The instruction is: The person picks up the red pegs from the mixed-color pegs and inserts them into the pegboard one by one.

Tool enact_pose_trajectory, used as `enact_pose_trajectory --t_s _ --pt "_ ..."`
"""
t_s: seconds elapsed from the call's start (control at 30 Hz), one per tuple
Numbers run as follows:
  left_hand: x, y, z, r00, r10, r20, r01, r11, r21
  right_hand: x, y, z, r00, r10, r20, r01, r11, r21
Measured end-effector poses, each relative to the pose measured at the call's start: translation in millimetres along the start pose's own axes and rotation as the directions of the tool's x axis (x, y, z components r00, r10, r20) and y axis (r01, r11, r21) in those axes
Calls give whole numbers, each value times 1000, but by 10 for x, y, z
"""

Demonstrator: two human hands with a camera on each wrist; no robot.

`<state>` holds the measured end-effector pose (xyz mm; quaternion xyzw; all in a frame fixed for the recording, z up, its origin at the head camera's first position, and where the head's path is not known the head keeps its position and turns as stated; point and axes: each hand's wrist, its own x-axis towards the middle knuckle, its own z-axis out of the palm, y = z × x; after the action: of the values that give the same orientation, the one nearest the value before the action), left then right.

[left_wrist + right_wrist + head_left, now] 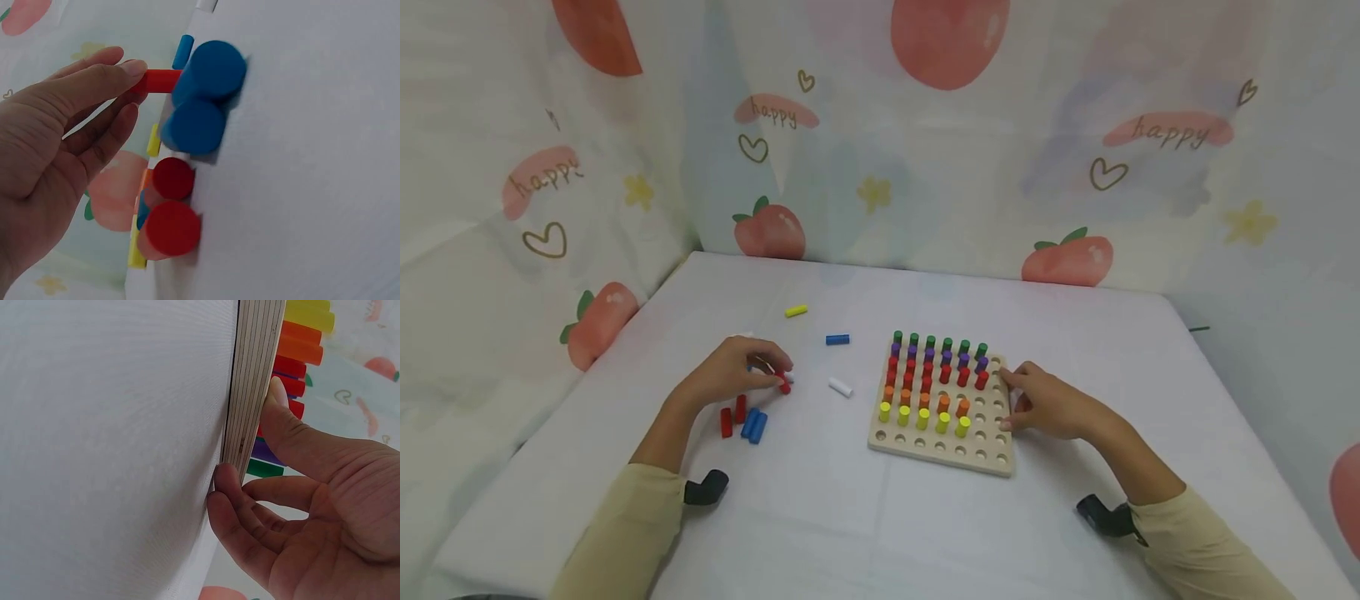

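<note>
My left hand (pixel 736 371) pinches a red peg (pixel 161 81) between thumb and fingertips, over the left part of the table. Just nearer lie two red pegs (pixel 726 422) and two blue pegs (pixel 757 427). My right hand (pixel 1051 402) grips the right edge of a wooden pegboard (pixel 940 464). In the right wrist view its thumb (pixel 281 403) is on the upper face, and the other fingers bend in at the board's side (pixel 253 375). Rows of green, purple, red, orange and yellow pegs (pixel 922 418) stand in the board, with bare holes along its right and front.
Loose on the white table (pixel 820 517) between the left hand and the board lie a white peg (pixel 841 387) and a blue peg (pixel 837 339). A yellow peg (pixel 796 311) lies farther back. A printed cloth (pixel 925 183) hangs behind the table.
</note>
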<state>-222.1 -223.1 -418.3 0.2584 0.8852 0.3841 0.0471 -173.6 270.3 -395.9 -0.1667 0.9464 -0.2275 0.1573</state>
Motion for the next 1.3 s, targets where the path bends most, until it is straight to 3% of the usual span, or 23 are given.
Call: enact_pose_trajectory --t_s 0.2,0.6,0.67,0.97,1.3 --pt "16 -21 50 999 -50 2 50 998 -48 20 16 8 1000 -5 -1 5 1000 11" --pt "41 -26 85 993 -115 -6 115 992 -52 35 37 2 1000 -1 -3 1 1000 19" --pt "64 -5 88 994 -106 -8 106 993 -45 33 38 5 1000 1 -3 -1 1000 22" --pt "245 154 115 999 45 10 -44 997 -62 33 38 15 1000 7 0 -7 1000 14" --pt "516 359 247 997 75 29 -71 992 -109 16 25 8 1000 4 10 -5 1000 16"
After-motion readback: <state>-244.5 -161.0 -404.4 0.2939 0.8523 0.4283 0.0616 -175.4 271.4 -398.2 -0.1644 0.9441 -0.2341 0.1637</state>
